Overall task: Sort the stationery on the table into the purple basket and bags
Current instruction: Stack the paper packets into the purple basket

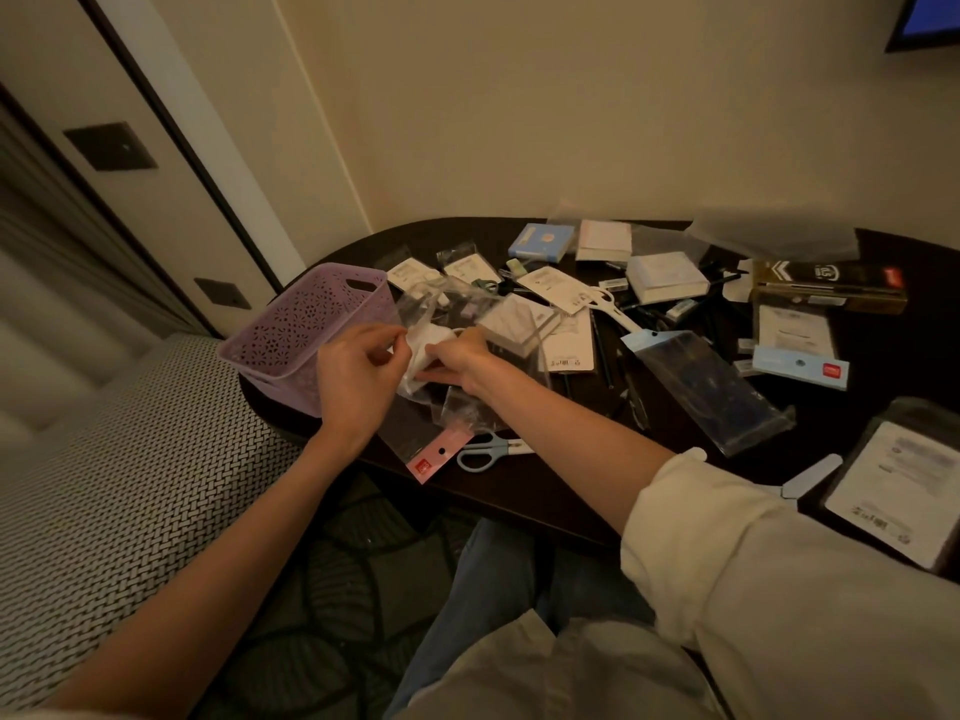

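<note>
White item (422,350) between both hands' fingers (387,341)

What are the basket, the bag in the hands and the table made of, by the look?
Basket: moulded plastic, matt lilac, going by the pierced pattern and cut handle slot.
Bag: thin clear plastic film, glossy; it crinkles and shows what lies behind it.
Table: dark, smooth, slightly glossy top; probably lacquered wood or laminate, too dim to tell.

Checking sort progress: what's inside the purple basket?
Nothing visible inside the purple basket: only its far inner wall and handle slot show through the open top. Its floor is hidden by the near wall. Both hands work beside it, to its right.
</note>
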Demonstrator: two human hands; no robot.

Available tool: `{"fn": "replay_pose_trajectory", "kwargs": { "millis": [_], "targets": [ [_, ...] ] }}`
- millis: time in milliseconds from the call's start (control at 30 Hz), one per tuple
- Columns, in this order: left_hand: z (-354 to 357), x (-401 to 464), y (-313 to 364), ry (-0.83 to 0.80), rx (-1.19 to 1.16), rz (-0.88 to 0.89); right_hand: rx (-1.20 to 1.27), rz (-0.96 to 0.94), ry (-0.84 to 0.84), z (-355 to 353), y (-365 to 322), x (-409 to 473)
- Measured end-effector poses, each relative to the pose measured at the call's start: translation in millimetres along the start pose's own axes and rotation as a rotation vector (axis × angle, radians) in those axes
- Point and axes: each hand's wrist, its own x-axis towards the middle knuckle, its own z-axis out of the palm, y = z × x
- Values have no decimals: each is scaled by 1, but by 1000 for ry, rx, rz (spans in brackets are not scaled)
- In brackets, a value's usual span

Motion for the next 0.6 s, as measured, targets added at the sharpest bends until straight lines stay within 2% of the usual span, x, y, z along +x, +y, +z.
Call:
{"fn": "replay_pose_trajectory", "kwargs": {
  "millis": [267,333,433,533,600],
  "targets": [
    [10,-1,-5,-9,-3,-16,-352,-53,-31,-34,-9,-43],
    [13,-2,-7,-16,-14,-37,-438,-201,-7,-49,-12,-65],
    [18,-4,-7,-32,-20,-65,-462,-519,70,-72,-15,-99],
    [21,-5,-1,-37,-24,-93,-395,-794,280,-95,-22,-111],
    [23,-5,3,-40,-23,-109,-315,-842,408,-108,-30,-98]
  ]
}}
